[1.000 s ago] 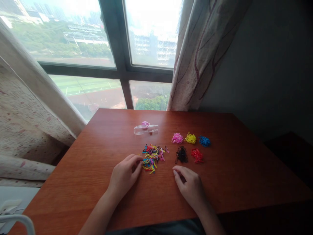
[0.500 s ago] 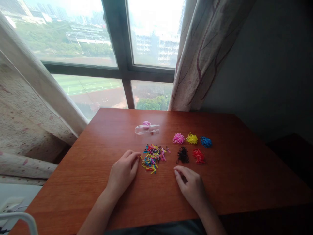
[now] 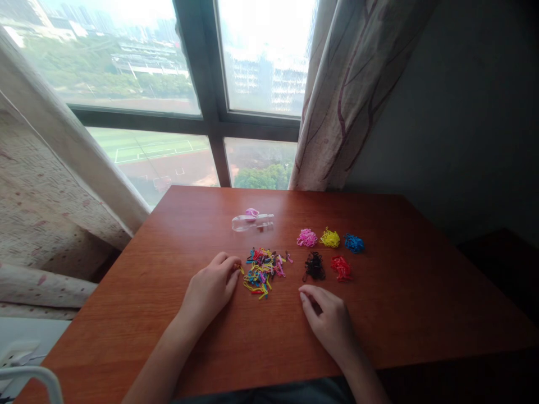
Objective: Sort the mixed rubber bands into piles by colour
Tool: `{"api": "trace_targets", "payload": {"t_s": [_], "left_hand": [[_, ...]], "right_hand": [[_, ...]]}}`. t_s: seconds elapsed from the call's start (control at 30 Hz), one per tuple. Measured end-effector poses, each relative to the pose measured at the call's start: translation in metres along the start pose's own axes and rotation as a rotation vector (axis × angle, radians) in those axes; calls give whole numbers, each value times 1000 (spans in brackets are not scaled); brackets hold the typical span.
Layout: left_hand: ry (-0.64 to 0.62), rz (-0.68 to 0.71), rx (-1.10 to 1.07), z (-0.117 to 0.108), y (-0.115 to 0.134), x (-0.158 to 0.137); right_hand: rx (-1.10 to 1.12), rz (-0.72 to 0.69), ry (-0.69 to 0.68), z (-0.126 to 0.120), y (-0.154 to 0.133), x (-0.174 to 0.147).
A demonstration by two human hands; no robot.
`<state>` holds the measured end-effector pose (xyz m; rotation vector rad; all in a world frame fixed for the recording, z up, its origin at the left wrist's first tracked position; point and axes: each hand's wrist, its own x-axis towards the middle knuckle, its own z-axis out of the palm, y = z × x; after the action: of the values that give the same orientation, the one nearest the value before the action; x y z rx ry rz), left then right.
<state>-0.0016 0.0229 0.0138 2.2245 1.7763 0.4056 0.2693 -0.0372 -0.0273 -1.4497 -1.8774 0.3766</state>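
Observation:
Thumb and forefinger of my left hand point(image 3: 213, 283) are closed on a small yellow pin point(image 3: 241, 269) at the left edge of a mixed heap. The mixed heap point(image 3: 264, 272) holds small coloured pins that look like bulb-shaped safety pins. My right hand point(image 3: 327, 314) rests on the table, its thumb and forefinger tips together and nothing visible in them. Just beyond it lies a pile of black pins point(image 3: 315, 266), with red pins point(image 3: 341, 268) to the right. Farther back sit pink pins point(image 3: 307, 238), yellow pins point(image 3: 330, 238) and blue pins point(image 3: 354, 243) in separate piles.
A clear plastic bottle-shaped container point(image 3: 246, 223) with a pink part lies behind the mixed heap. The brown wooden table point(image 3: 202, 219) stands against a window, between a left curtain point(image 3: 42, 168) and a right curtain point(image 3: 349, 84). A white curved bar point(image 3: 46, 376) is at lower left.
My left hand has shifted slightly left, drawing the yellow pin a little away from the mixed heap. My right hand stays in place.

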Motion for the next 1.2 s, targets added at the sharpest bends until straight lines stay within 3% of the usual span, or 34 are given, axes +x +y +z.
{"api": "trace_targets", "payload": {"t_s": [0.6, 0.9, 1.2], "left_hand": [[57, 7, -84, 5, -8, -6], [78, 230, -425, 13, 37, -5], [35, 269, -355, 27, 47, -13]], "right_hand": [[28, 22, -4, 2, 0, -1], [78, 2, -35, 6, -11, 3], [179, 76, 18, 11, -26, 11]]}}
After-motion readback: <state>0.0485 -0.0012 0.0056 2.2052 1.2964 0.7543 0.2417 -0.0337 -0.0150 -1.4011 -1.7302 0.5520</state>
